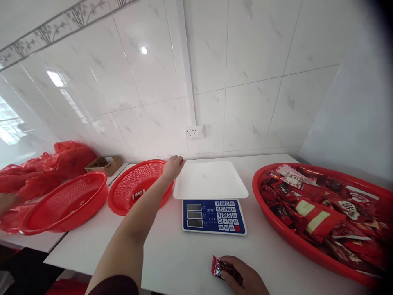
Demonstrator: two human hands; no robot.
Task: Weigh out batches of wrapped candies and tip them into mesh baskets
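Note:
My right hand (242,275) is at the front edge of the table, its thumb and fingers closed on a small shiny red wrapped candy (216,267). My left arm stretches forward across the second red basket (123,207). At its end my left hand (174,166) is closed, between the basket's back rim and the left edge of the scale's white tray (211,180). A bit of red shows at its fingertips; what they hold is hidden. The scale's blue keypad panel (214,217) faces me. Inside the second basket lies a white-and-red packet (139,194).
On the right stands a big red basket (276,223) heaped with red snack packets. Another red basket (101,184) with a few small pieces is at the left, near red plastic bags (73,159) and a cardboard box (107,167). A tiled wall with a socket (194,131) rises behind.

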